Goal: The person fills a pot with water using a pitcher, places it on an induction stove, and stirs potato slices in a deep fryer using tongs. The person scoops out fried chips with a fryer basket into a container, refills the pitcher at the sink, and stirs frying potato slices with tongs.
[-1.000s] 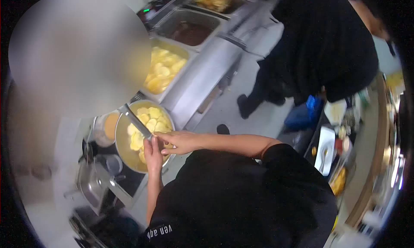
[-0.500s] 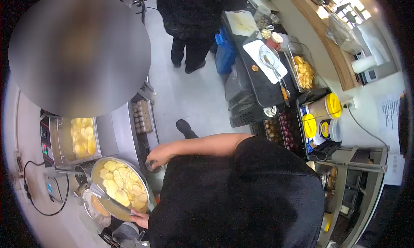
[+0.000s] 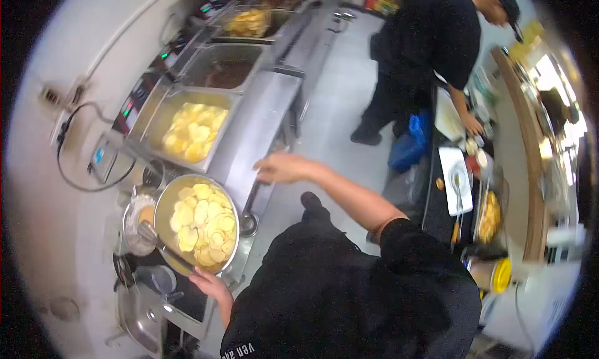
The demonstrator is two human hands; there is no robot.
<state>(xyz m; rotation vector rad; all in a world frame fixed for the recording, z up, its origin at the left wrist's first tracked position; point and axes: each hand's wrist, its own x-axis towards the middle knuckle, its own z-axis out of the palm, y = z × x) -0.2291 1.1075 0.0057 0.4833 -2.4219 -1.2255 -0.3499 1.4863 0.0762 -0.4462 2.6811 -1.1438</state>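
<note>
A round metal bowl [image 3: 234, 237] full of sliced potatoes [image 3: 203, 225] stands at the counter's edge. My left hand [image 3: 211, 283] is at the bowl's near rim, closed round the end of a long metal utensil [image 3: 178, 257], whose broad end reaches past the rim. Only part of that grip shows. My right hand [image 3: 282, 169] hovers over the steel counter, slightly blurred, with its fingers apart and nothing visible in them. Just below its fingertips lies the dark handle of a metal ladle [image 3: 249, 224], its round cup beside the bowl.
A fryer basin [image 3: 215, 148] holds more slices in liquid; another basin [image 3: 228, 69] with dark contents sits beyond. A plate of white powder [image 3: 138, 225] adjoins the bowl. Across the aisle, a co-worker [image 3: 424, 41] reaches over a black worktop with a white board [image 3: 455, 181].
The view has turned, bringing more basins and the co-worker into sight. My right hand has moved up and away from the bowl's side; my left hand stays at the rim.
</note>
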